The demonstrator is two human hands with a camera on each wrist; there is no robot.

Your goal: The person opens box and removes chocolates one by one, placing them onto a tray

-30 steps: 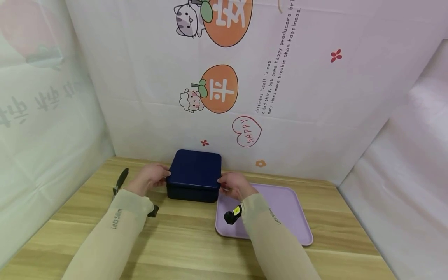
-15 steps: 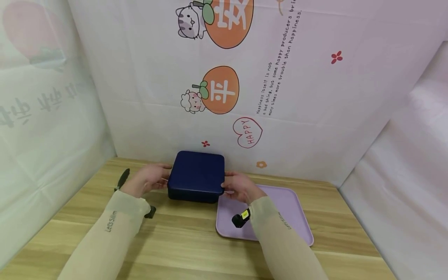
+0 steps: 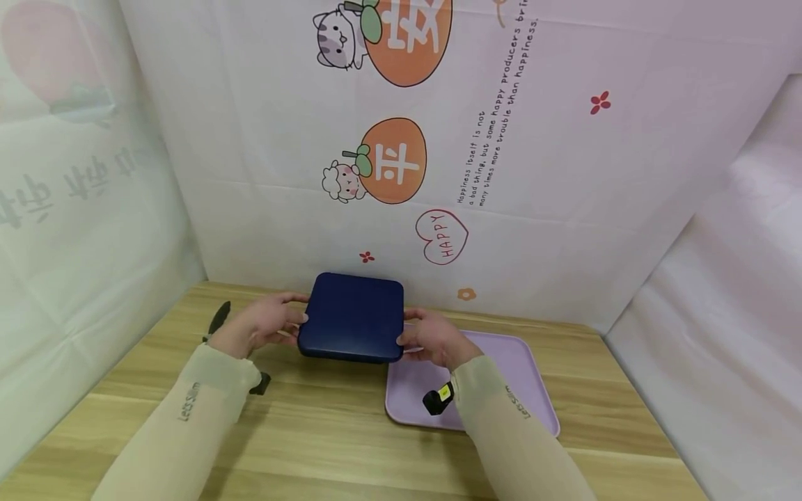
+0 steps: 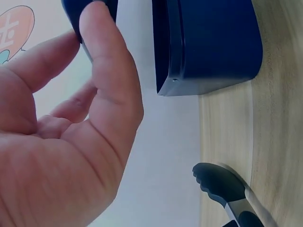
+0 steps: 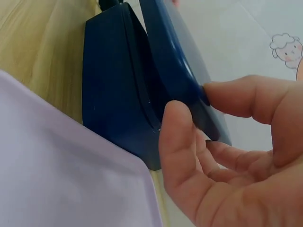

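Note:
Both hands hold a dark blue lid (image 3: 354, 316) by its opposite sides, raised off a matching blue box (image 4: 213, 42). My left hand (image 3: 268, 323) pinches the lid's left edge between thumb and fingers. On the right edge, my right hand (image 3: 434, 339) grips it the same way. A gap between the lid (image 5: 175, 52) and the box (image 5: 111, 75) shows in the right wrist view. The head view hides most of the box under the lid, and its inside cannot be made out.
A pale purple tray (image 3: 514, 376) lies on the wooden table (image 3: 326, 445) beside the box, partly under my right arm. Tongs with black scalloped tips (image 4: 220, 182) lie left of the box. A printed white cloth (image 3: 532, 257) hangs close behind.
The lid has come up off the box, rising toward the camera. Both hands have moved with it, the right one slightly outward. Tray and box stay in place.

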